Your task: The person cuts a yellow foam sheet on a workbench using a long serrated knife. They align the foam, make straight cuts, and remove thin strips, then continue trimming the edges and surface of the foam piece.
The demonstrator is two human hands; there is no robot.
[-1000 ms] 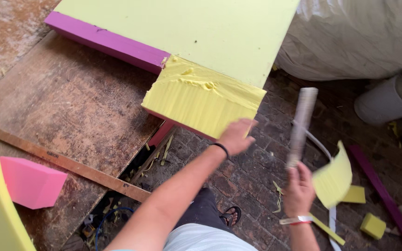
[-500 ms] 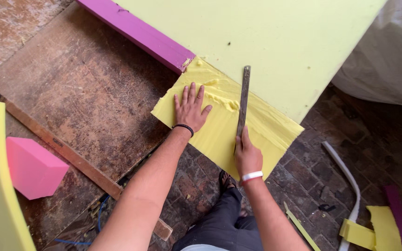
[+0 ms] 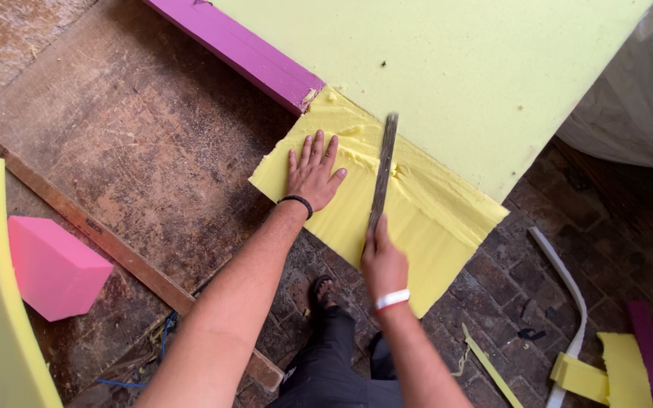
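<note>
Yellow foam is pressed flat and cut with a long blade on a worn wooden bench.

Nearest, the right hand (image 3: 384, 264), banded in white at the wrist, is closed around the handle of a long dark blade (image 3: 382, 175), which is laid across a yellow foam piece (image 3: 417, 227) overhanging the bench's near edge. Just left of the blade, the left hand (image 3: 313, 175) is spread open, palm down, on the same foam. Beyond it, a large pale green foam slab (image 3: 447, 75) is seen, with a purple strip (image 3: 243, 49) along its left edge. A pink foam block (image 3: 51, 264) lies at the bench's (image 3: 137, 143) left edge.
</note>
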